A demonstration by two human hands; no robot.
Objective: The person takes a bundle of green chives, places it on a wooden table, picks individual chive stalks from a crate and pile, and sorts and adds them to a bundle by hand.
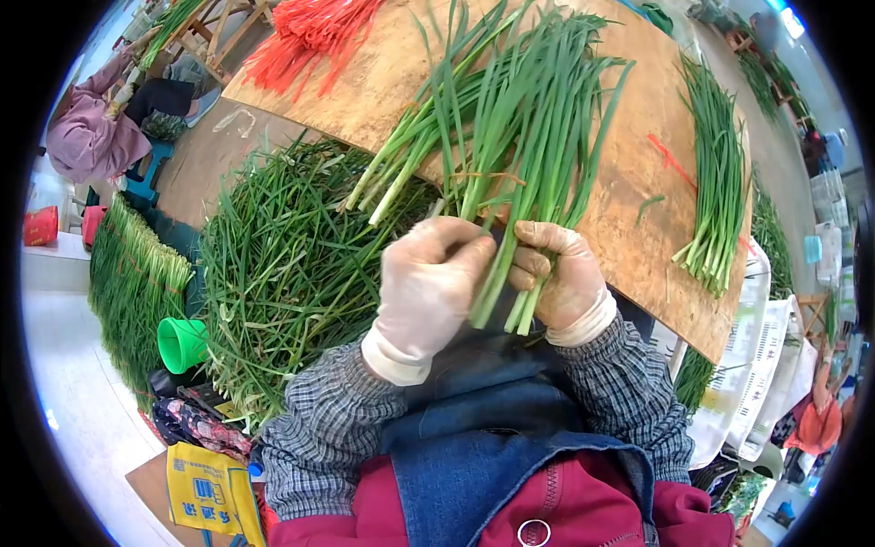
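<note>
One bunch of long green stalks [556,128] runs to 12 o'clock over the tan wooden desk [665,100]; white-gloved right hand [570,283]'s nearer, curled round its stems, left hand [428,287]'s pinched, can't tell on what.

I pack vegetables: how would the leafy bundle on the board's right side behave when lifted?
The bundle is probably light, being slender leaves. Its straight, pale stem ends look fairly stiff; the thin leaf tips would likely droop.
</note>
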